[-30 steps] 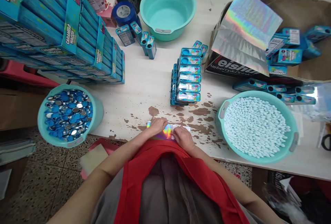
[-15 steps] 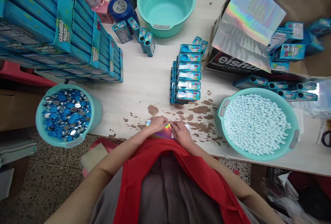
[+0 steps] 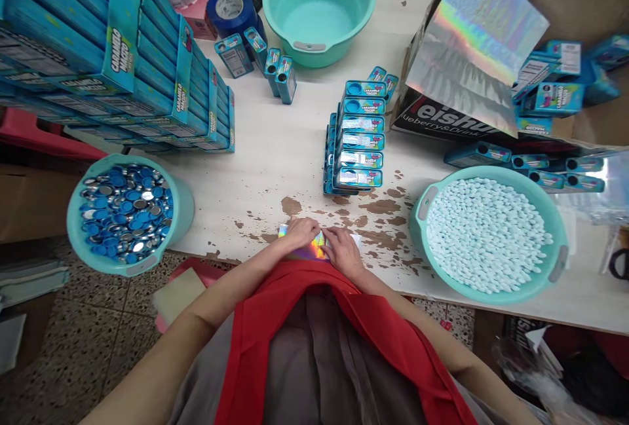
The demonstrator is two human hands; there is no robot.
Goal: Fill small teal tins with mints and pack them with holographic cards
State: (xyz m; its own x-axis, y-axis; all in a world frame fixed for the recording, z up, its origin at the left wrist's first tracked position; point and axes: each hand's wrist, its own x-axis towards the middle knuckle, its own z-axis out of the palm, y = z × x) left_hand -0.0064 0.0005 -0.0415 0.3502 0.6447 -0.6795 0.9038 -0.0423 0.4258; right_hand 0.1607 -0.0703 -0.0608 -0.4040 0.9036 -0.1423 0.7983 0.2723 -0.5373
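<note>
A shiny rainbow-coloured holographic sheet [image 3: 313, 252] lies at the table's near edge, against the red apron. My left hand [image 3: 301, 233] is closed on its left part, fingers curled down. On the right, my right hand [image 3: 343, 249] pinches at the sheet with thumb and fingers together, close to the left fingertips. Both hands hide much of the sheet, and whether a small piece is between the fingers is too small to tell. Beyond the hands stands a row of blue candy boxes [image 3: 361, 141], several with shiny strips on top.
A teal tub of blue and silver discs [image 3: 181, 196] stands left, below stacked blue cartons [image 3: 122, 71]. To the right is a teal basin of white candies [image 3: 560, 241]. Farther back are another teal basin [image 3: 319, 55], blue tape [image 3: 229, 7] and a cardboard box [image 3: 417, 110] with a larger holographic sheet [image 3: 484, 38].
My right fingers have shifted slightly left and up on the sheet, nearer my left hand. The view has tilted a little; the surrounding things look unmoved.
</note>
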